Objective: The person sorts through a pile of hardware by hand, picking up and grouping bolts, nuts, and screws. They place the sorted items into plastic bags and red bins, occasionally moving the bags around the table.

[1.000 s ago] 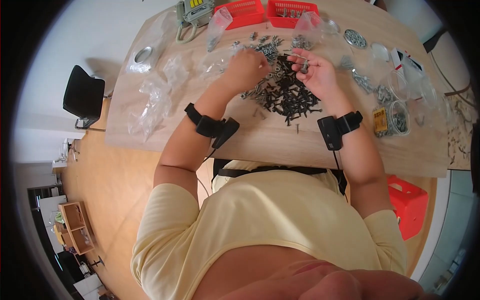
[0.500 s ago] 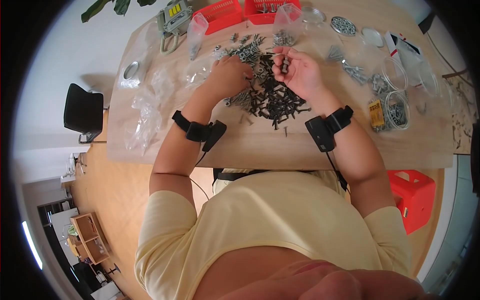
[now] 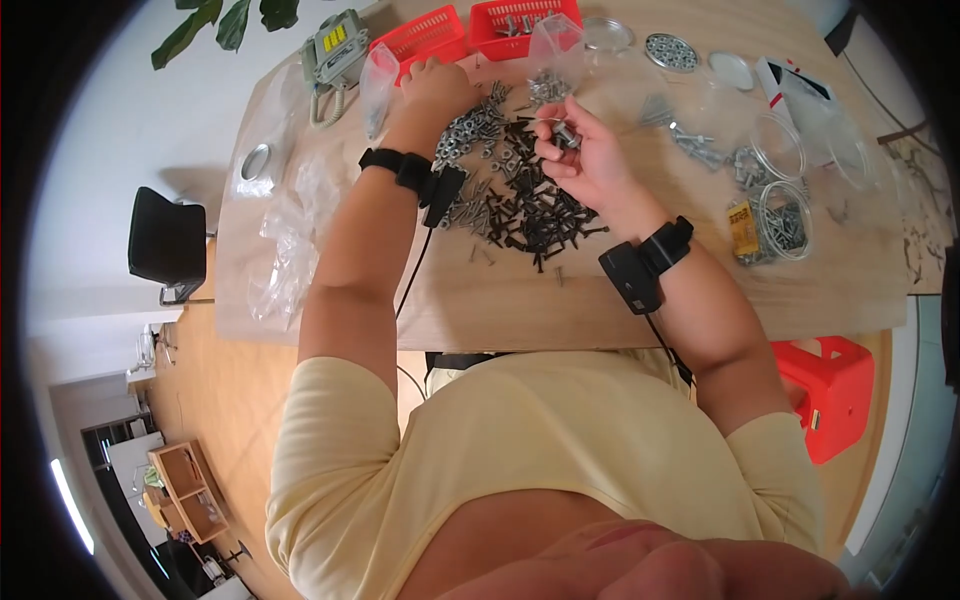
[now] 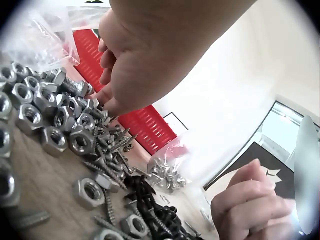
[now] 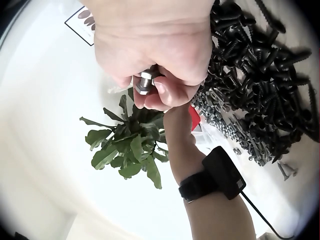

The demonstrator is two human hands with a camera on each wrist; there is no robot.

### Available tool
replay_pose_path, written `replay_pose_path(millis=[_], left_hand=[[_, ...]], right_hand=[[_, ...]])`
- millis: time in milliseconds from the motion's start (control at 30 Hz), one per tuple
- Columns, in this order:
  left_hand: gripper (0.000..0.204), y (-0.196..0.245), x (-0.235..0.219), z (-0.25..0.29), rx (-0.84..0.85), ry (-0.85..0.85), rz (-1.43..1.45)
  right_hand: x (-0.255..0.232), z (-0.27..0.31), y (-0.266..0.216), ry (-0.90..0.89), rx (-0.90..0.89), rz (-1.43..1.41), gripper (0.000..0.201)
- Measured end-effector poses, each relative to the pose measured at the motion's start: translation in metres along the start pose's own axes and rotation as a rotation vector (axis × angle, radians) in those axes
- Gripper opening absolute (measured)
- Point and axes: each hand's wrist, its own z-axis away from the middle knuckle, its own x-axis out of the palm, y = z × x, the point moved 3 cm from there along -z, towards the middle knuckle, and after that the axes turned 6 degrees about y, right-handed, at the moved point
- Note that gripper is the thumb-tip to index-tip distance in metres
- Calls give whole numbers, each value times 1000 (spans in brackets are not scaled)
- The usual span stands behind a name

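My left hand point(image 3: 440, 90) reaches over the far left end of the hardware pile, beside a red basket point(image 3: 420, 38). In the left wrist view its bent fingers point(image 4: 106, 67) come down by silver bolts point(image 4: 75, 86) and nuts point(image 4: 30, 115); whether they pinch one is unclear. My right hand point(image 3: 590, 155), raised over the black screws point(image 3: 545, 215), holds a silver bolt point(image 3: 566, 136) in curled fingers. The right wrist view shows this bolt point(image 5: 146, 82) with a nut on it, between the right hand's point(image 5: 155, 50) thumb and fingers.
A second red basket point(image 3: 500, 42) holds bolts. Plastic bags point(image 3: 378, 85), a telephone point(image 3: 335, 50) and a round tin lid point(image 3: 256, 162) are at the left and back. Round containers point(image 3: 785, 222) and loose bolts point(image 3: 690, 145) are at the right.
My left hand has moved from the middle of the pile away to its far end, near the basket. The right hand still holds the bolt; the head view has shifted.
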Motion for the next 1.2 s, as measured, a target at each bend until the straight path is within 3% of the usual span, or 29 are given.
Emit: replay_pose_path(millis=[67, 133, 200, 233, 300, 333, 400, 433, 500, 533, 633, 767, 833, 867, 933, 967, 1033, 1067, 1133, 1200], left_hand=[[52, 5, -4, -1, -36, -93, 9], [51, 3, 1, -4, -81, -186, 12], [47, 4, -3, -11, 120, 69, -56], [47, 1, -2, -14, 121, 70, -58], [41, 10, -45, -9, 175, -111, 688], [41, 12, -56, -13, 173, -118, 689], [39, 10, -63, -15, 7, -368, 767], [39, 3, -53, -16, 3, -366, 767], [35, -18, -11, -28, 225, -158, 247], [33, -28, 17, -30, 88, -126, 164], [32, -35, 35, -20, 73, -182, 341], [28, -33, 22, -15, 57, -178, 477], [26, -42, 21, -12, -451, -342, 1564], [26, -45, 14, -12, -450, -343, 1562], [28, -45, 4, -6, -504, -555, 1870], [28, -42, -2, -3, -506, -554, 1870], [30, -34, -10, 5, -479, -509, 1513], [30, -27, -10, 9, -479, -508, 1514], [35, -16, -14, 13, -36, -318, 721], [36, -17, -3, 12, 37, -299, 648]], right_hand=[[4, 1, 2, 16, -16, 10, 37], [7, 1, 2, 259, -91, 91, 39], [14, 1, 5, 287, -112, 77, 41], [16, 1, 4, 316, -133, 63, 42], [23, 0, 3, 308, -148, 44, 43], [24, 1, 4, 302, -159, 28, 43], [20, 1, 4, 304, -164, 45, 41], [18, 0, 1, 300, -176, 66, 39], [5, -2, 0, 240, -136, 44, 35], [1, -2, 0, 187, -98, 20, 31], [3, -2, 1, 167, -91, 6, 24], [7, 0, 3, 155, -100, 32, 22], [8, 0, 2, 191, -115, 45, 21], [7, -1, 2, 192, -116, 43, 21], [6, -2, 2, 173, -118, 28, 21], [6, -2, 2, 173, -116, 28, 21], [7, -1, 2, 187, -129, 52, 20], [7, -1, 2, 187, -129, 54, 20], [6, -1, 2, 163, -137, 62, 21], [6, 0, 3, 166, -141, 67, 21]])
